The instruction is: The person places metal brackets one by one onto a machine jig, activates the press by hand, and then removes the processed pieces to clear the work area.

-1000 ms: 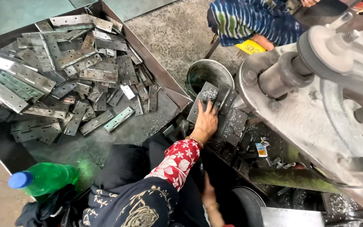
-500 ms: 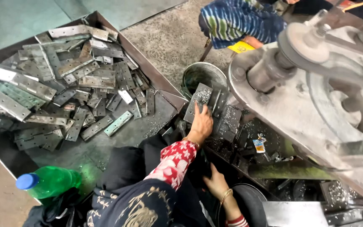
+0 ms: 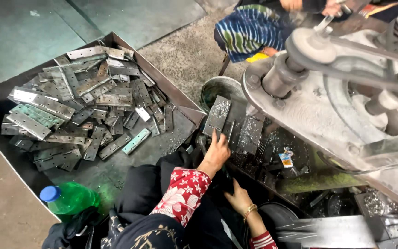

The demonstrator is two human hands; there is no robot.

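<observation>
My left hand (image 3: pixel 215 152), in a red floral sleeve, reaches forward and grips the near end of a grey metal plate (image 3: pixel 218 114) flecked with shavings. The plate leans on the dark machine bed (image 3: pixel 254 152) beside a second similar plate (image 3: pixel 250 131). My right hand (image 3: pixel 238 197), wearing a gold bangle, lies lower down by my lap. Its fingers are spread toward the dark gap under the left hand, and I see nothing in it.
A big sheet-metal tray (image 3: pixel 171 94) on the left holds several flat hinge plates (image 3: pixel 84 115). A green bottle with a blue cap (image 3: pixel 67 198) lies at its near edge. A metal bucket (image 3: pixel 217 87) stands behind the plate. A large press machine (image 3: pixel 346 101) fills the right. Another person in striped cloth (image 3: pixel 249 30) sits at the top.
My right hand has come up into view below the left. My left hand has slid back to the plate's near end.
</observation>
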